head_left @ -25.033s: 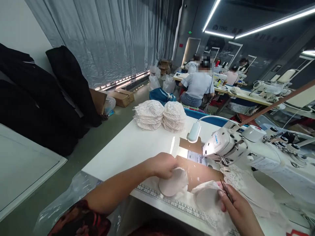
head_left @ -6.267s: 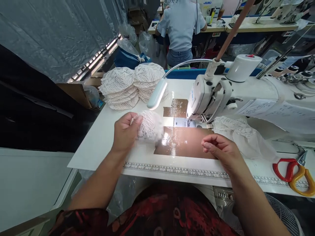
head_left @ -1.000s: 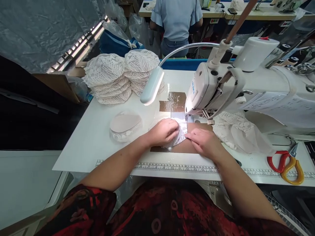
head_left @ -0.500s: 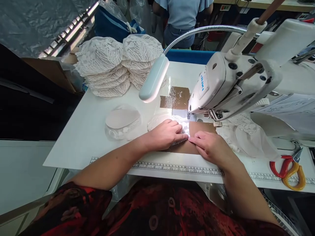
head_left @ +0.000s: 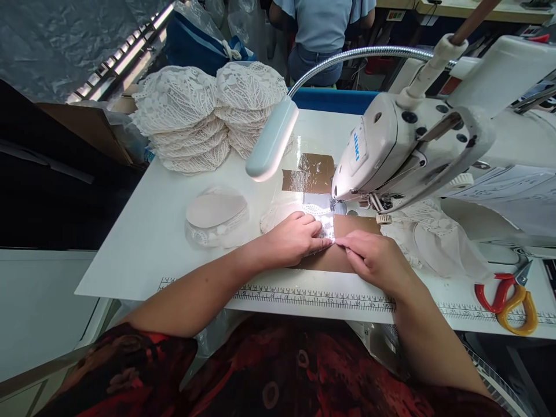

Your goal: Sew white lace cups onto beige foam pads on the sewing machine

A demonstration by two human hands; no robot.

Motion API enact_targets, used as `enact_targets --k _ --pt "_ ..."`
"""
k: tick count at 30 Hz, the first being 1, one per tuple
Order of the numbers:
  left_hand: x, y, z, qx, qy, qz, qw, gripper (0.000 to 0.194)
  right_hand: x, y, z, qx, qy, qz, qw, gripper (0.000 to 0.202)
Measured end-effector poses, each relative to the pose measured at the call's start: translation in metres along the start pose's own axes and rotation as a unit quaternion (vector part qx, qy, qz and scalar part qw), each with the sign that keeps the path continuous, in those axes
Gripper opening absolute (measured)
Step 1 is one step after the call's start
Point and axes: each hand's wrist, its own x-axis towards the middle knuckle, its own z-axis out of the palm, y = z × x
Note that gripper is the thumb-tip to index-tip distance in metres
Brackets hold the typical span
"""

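Under the sewing machine's point(head_left: 377, 145) needle area lies a white lace fabric piece point(head_left: 277, 214), brightly lit at its right edge. My left hand point(head_left: 297, 234) presses on it from the left, fingers curled and thumb along its near edge. From the right, my right hand point(head_left: 371, 253) pinches the lace's near corner between thumb and forefinger, close to my left thumb tip. Both hands partly cover the piece. Brown tape or board point(head_left: 324, 263) shows beneath and around the work.
Stacked lace pieces point(head_left: 180, 116) stand at the back left, with a sheer oval piece point(head_left: 217, 211) nearer. A lamp point(head_left: 273, 139) hangs over the table. More lace fabric point(head_left: 447, 240) and scissors point(head_left: 506, 304) lie right. A ruler strip point(head_left: 313, 298) runs along the front edge. A person point(head_left: 324, 29) sits beyond.
My right hand's fingers have shifted slightly at the lace's corner, and that hand sits a little higher. The left hand and the lace look almost the same.
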Motion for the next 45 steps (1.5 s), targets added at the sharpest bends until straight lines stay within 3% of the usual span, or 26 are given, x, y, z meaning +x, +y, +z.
enact_targets --k 10,15,23,29,35,45 --pt "0.001 0.001 -0.004 -0.023 0.026 -0.002 0.999 0.03 0.002 0.002 0.008 -0.102 0.005 -0.047 0.994 0.032" --pt "0.004 0.002 -0.004 0.013 0.006 -0.021 1.0 0.043 0.002 0.001 0.008 -0.096 0.012 -0.042 0.994 0.031" --pt "0.004 0.002 0.004 0.036 0.007 -0.022 0.999 0.045 0.002 0.0 0.013 -0.109 0.025 -0.031 0.993 0.028" --pt "0.008 -0.001 -0.002 0.025 0.003 -0.026 0.999 0.043 0.004 0.002 0.017 -0.098 0.045 -0.035 0.994 0.025" --pt "0.014 -0.014 -0.005 0.025 -0.021 -0.019 0.999 0.044 0.011 0.002 0.019 -0.105 0.041 -0.008 0.994 0.026" --pt "0.028 -0.039 -0.013 0.057 -0.045 -0.022 0.997 0.044 0.028 -0.006 0.015 -0.16 -0.018 0.108 0.981 0.041"
